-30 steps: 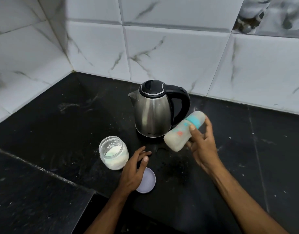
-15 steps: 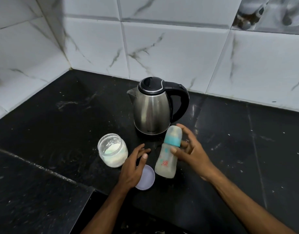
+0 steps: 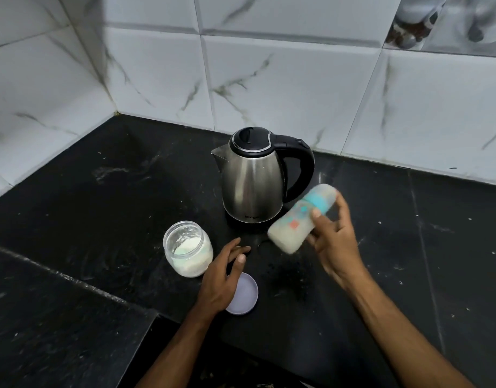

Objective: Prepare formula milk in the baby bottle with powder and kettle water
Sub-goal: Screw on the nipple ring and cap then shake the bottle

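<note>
Head view: my right hand (image 3: pixel 335 242) grips the tilted, blurred bottle (image 3: pixel 301 219) beside the kettle (image 3: pixel 252 180), left hand (image 3: pixel 221 278) relaxed open over the lid (image 3: pixel 245 296).

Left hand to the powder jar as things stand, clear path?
Probably yes. The left hand rests open over the lid, right beside the open powder jar, with nothing between them. The right hand holds the bottle off to the other side.

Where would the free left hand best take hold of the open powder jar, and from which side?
Grip the powder jar round its glass wall just under the rim, coming from its right, where the left hand hovers. It stands upright with its mouth open and its lid off on the counter, so a top grip would put fingers into the powder.
</note>
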